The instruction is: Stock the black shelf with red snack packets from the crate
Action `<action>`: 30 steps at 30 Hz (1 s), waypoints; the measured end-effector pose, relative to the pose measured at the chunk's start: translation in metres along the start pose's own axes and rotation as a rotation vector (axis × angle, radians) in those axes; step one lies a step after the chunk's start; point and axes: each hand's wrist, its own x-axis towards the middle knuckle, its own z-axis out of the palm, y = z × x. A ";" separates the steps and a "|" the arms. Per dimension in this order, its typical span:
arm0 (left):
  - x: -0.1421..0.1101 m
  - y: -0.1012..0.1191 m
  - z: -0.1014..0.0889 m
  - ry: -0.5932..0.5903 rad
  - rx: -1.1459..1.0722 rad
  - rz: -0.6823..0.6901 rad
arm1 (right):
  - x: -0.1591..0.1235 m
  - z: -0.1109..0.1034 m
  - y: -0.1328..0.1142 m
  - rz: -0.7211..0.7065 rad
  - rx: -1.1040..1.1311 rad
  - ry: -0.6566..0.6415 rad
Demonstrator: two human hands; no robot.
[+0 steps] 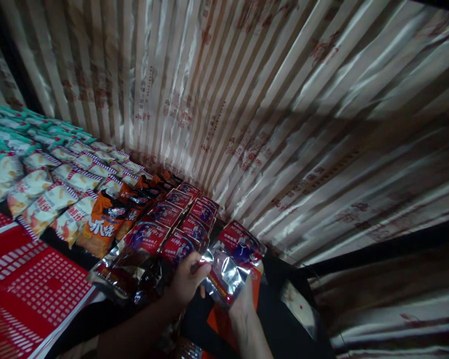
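Observation:
Between my two hands is a shiny snack packet (228, 269), with a silvery, glare-covered front and a red strip at its lower end. My left hand (189, 279) pinches its left edge, thumb on top. My right hand (243, 304) grips the lower right edge, with most fingers hidden underneath. Just beyond it a red and blue printed panel (241, 243) shows; whether it belongs to the same packet I cannot tell. Left of my hands, matching red and blue packets (177, 244) lie overlapping in two rows. An orange piece (222, 321) is partly visible beneath the held packet.
Orange bags (101, 224), white bags with striped edges (45, 204) and green bags (7, 139) line the left. A red perforated basket (33, 284) stands at lower left. A pale flat packet (299, 306) lies on the black surface (277, 319). Pleated printed sheeting (247, 99) hangs behind.

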 end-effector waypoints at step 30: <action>-0.008 -0.011 -0.014 0.176 1.664 0.486 | 0.133 -0.020 -0.050 -0.144 0.165 0.118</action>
